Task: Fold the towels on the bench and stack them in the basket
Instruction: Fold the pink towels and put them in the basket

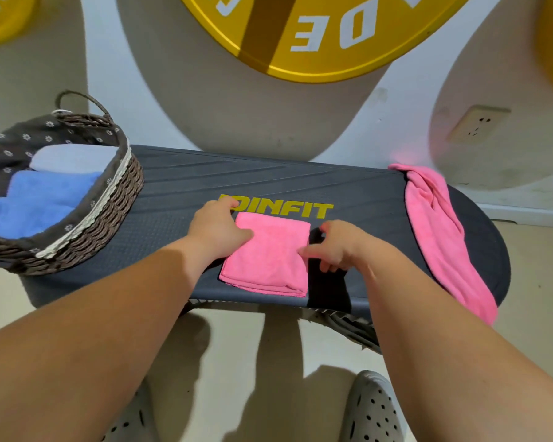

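Spanning pale floor (230, 352) (concrete-looking), dark bench (179, 199) against white wall (406, 100)

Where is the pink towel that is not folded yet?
In the head view the unfolded pink towel lies draped over the right end of the dark bench, right of the folded pink towel and the right hand.

The dark desk (179, 186) is carrying a folded pink towel (268, 256) at its front middle; left of that towel a wicker basket (109, 205) is sitting, and right of it a loose pink towel (438, 224) is draping over the edge.
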